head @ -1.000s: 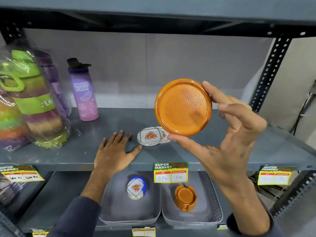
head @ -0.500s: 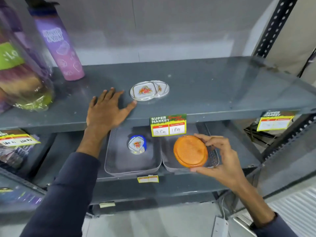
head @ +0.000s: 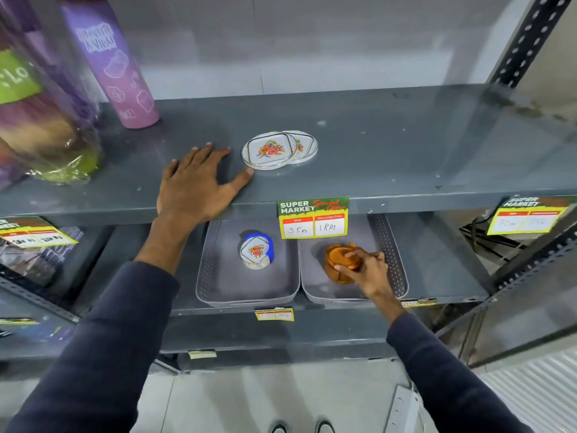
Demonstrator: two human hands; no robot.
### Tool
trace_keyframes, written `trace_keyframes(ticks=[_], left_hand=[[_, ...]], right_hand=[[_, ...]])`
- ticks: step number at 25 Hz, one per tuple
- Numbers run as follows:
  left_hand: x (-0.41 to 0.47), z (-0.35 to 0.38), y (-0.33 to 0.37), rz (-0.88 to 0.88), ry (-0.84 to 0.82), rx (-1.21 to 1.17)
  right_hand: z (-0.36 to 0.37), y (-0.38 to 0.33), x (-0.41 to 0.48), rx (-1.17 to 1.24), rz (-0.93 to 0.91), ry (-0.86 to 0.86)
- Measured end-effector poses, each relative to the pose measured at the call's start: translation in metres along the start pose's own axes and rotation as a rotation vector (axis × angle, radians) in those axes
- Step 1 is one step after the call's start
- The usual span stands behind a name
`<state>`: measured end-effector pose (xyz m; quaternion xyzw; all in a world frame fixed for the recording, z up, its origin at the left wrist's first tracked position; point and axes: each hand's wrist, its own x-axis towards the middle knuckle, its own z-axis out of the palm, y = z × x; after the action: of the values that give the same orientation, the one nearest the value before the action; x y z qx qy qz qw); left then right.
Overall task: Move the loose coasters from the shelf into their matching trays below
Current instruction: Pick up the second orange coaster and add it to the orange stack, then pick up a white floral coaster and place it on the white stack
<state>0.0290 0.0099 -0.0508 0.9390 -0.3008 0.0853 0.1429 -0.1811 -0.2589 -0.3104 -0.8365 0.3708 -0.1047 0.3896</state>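
Observation:
Two white floral coasters (head: 271,150) lie overlapping on the grey upper shelf (head: 390,157). My left hand (head: 196,185) rests flat and open on the shelf just left of them, thumb near the front coaster. Below, the left grey tray (head: 218,285) holds a stack of floral coasters in a blue holder (head: 256,250). Inside the right grey tray (head: 393,270), my right hand (head: 367,270) grips the orange coaster (head: 340,256) on top of the orange holder.
A purple bottle (head: 115,73) and plastic-wrapped coloured containers (head: 34,120) stand at the shelf's left. Price tags (head: 313,217) hang on the shelf's front edge. A black perforated upright (head: 527,39) rises at the right. Floor and shoe tips show below.
My right hand carried the orange coaster down from above the shelf into the right tray, onto the orange holder. The view tilted downward. My left hand stayed on the shelf.

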Motion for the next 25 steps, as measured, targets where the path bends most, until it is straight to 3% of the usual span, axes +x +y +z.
trace_keyframes(ticks=[8,15,17,20,25], left_hand=[[0.001,0.002,-0.001,-0.008,0.022,0.013],[0.000,0.000,0.000,-0.004,0.013,0.020],[0.000,0.000,0.001,-0.005,0.003,0.022],[0.000,-0.001,0.002,-0.007,-0.010,0.016],[0.000,-0.001,0.003,-0.008,-0.052,0.020]], right_hand=[[0.017,0.007,0.009,-0.281,0.003,0.058],[0.008,-0.003,-0.002,-0.361,-0.040,0.021],[-0.009,-0.021,-0.020,-0.220,-0.186,0.168],[-0.044,-0.063,-0.071,0.164,-0.562,0.402],[-0.115,-0.172,-0.131,0.335,-0.996,0.578]])
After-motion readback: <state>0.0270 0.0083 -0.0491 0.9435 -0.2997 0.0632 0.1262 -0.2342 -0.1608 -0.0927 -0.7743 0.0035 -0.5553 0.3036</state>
